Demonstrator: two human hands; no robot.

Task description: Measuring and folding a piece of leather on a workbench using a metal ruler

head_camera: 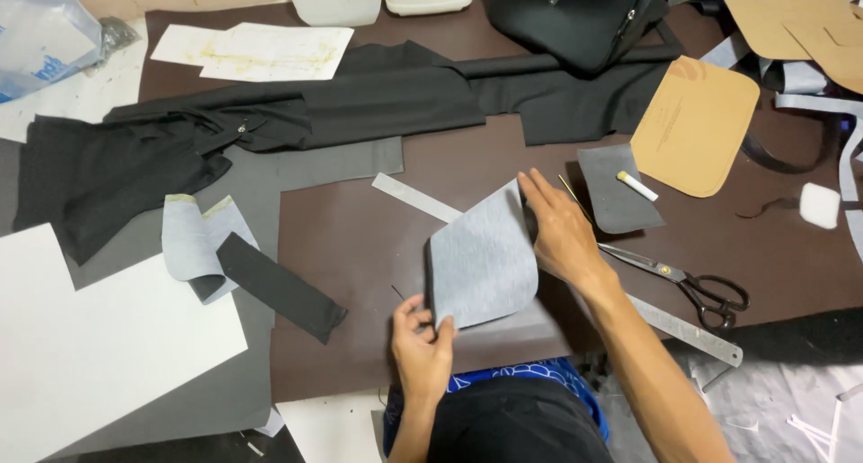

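Left hand (422,342) pinches bottom corner of grey fabric piece (481,265), lifted over brown sheet (360,247) on desk. Right hand (557,234) lies flat, open, pressing its right edge. Best keep edges lined up, press flat. Scissors (683,283) lie right.

Black-handled steel scissors (697,288) lie right of a long steel ruler (683,328). Tan rounded card template (694,126) sits beyond. White chalk stick (637,186) rests on a small dark grey patch (616,202). Black cloth (270,121) is heaped across the desk (351,238).

A leather-and-fabric workshop bench: shears (692,283), steel ruler (557,265), card patterns (697,126) (tan, rounded corners), black cloth (270,121).
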